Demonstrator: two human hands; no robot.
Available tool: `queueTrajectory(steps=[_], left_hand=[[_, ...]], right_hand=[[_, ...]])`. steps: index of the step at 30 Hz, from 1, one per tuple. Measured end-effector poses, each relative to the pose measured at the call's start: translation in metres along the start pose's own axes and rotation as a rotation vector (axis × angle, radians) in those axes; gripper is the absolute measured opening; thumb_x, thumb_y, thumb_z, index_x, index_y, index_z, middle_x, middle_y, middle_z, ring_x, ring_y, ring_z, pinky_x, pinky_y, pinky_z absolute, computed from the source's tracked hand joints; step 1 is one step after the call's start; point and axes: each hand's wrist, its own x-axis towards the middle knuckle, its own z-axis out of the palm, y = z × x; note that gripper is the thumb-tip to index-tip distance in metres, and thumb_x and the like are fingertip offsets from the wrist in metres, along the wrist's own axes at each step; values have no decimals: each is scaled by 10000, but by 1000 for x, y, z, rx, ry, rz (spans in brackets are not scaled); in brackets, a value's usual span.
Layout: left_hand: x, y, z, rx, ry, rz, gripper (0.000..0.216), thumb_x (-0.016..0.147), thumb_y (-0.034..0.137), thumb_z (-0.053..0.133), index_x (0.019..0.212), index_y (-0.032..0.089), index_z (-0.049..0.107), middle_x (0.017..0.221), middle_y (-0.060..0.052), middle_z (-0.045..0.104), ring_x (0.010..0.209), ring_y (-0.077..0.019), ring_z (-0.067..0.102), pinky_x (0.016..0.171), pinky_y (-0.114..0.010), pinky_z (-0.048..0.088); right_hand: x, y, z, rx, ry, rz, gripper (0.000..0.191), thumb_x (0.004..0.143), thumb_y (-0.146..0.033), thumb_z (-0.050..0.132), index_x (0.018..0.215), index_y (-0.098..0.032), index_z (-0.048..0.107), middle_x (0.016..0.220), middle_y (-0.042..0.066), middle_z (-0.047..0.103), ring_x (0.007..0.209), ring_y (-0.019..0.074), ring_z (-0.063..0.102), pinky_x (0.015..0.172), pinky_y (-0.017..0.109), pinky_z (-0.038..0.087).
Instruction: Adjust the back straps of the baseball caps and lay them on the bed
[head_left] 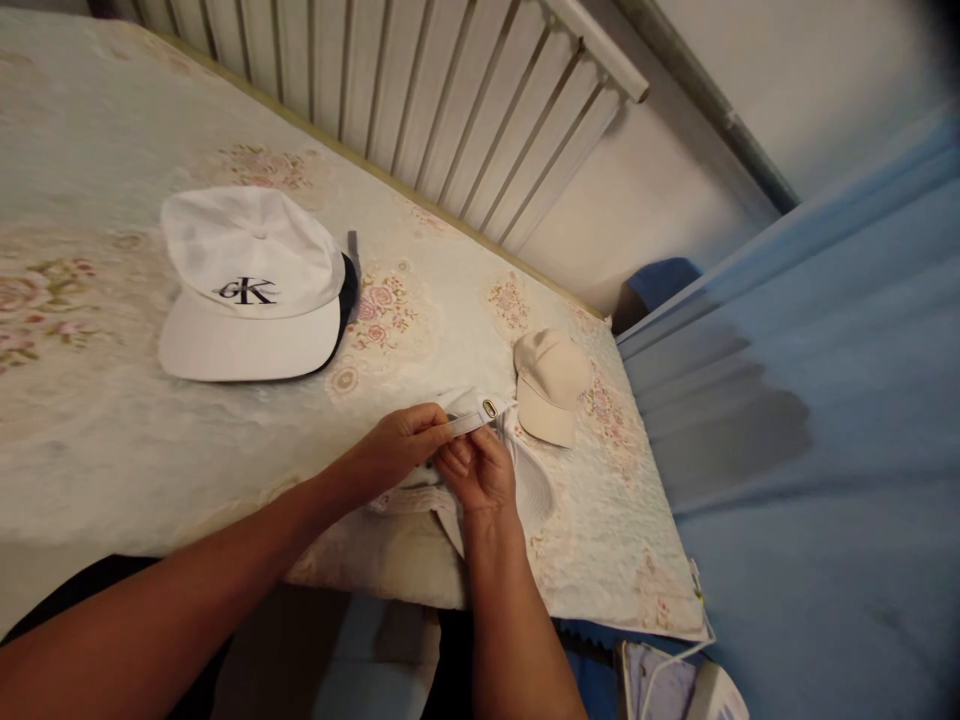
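Both of my hands are at a white cap (pixel 534 490) near the front edge of the bed, its brim towards the right. Between the fingers and thumb of my left hand (pixel 415 432) is the cap's back strap, which has a small brass-coloured buckle (pixel 490 408). My right hand (pixel 480 465) is closed just below the buckle, fingers curled against the strap. Parts of the cap are hidden behind my hands. A beige cap (pixel 551 385) lies just beyond it to the right. Farther left rests a larger white cap (pixel 251 285) with dark letters on its front.
A floral quilted cover (pixel 420 335) spreads under the caps. White slats (pixel 390 100) run along the far side, with a wall behind. Blue curtain (pixel 795 450) hangs at the right. By the lower right corner are a white cable (pixel 675 660) and a white object (pixel 718 695).
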Motion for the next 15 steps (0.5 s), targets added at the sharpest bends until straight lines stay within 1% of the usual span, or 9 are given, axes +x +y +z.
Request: queueTrajectory(steps=[3, 5, 8, 11, 13, 15], left_hand=[[-3, -1, 0, -24, -39, -43, 221, 863, 394, 537, 782, 188, 537, 463, 97, 383, 404, -72, 317, 423, -205, 241], [-4, -2, 0, -26, -49, -57, 197, 857, 379, 533, 808, 188, 539, 466, 94, 421, 399, -76, 362, 434, -206, 281], [-5, -3, 1, 15, 0, -55, 176, 814, 341, 557, 740, 187, 517, 521, 66, 505, 457, -93, 467, 493, -223, 374], [-4, -3, 1, 105, 48, -12, 144, 778, 285, 562, 689, 192, 495, 545, 41, 557, 550, -127, 553, 584, -258, 440], [-4, -2, 2, 152, 56, 30, 118, 772, 250, 542, 683, 197, 486, 537, 35, 573, 573, -139, 574, 616, -274, 456], [-4, -2, 2, 123, 57, 35, 79, 780, 235, 511, 715, 201, 482, 520, 49, 558, 523, -133, 560, 591, -277, 461]], right_hand=[[1, 1, -3, 71, -39, 2, 391, 753, -390, 700, 576, -196, 410, 435, -89, 375, 340, 50, 278, 380, 208, 209], [1, 1, -4, 103, -57, 7, 382, 752, -368, 704, 570, -190, 419, 442, -86, 384, 343, 48, 280, 378, 205, 202], [2, 1, -4, 107, -60, -1, 395, 752, -367, 701, 556, -190, 408, 444, -81, 388, 351, 48, 294, 380, 204, 223], [2, 2, -6, 110, -44, -10, 411, 747, -365, 705, 556, -191, 386, 458, -80, 398, 360, 44, 302, 387, 201, 246], [2, 2, -7, 112, -43, -6, 428, 745, -366, 709, 554, -193, 367, 460, -83, 389, 359, 43, 294, 381, 196, 236], [2, 3, -9, 108, -47, 0, 438, 748, -380, 705, 553, -197, 359, 457, -82, 377, 362, 50, 304, 380, 199, 240]])
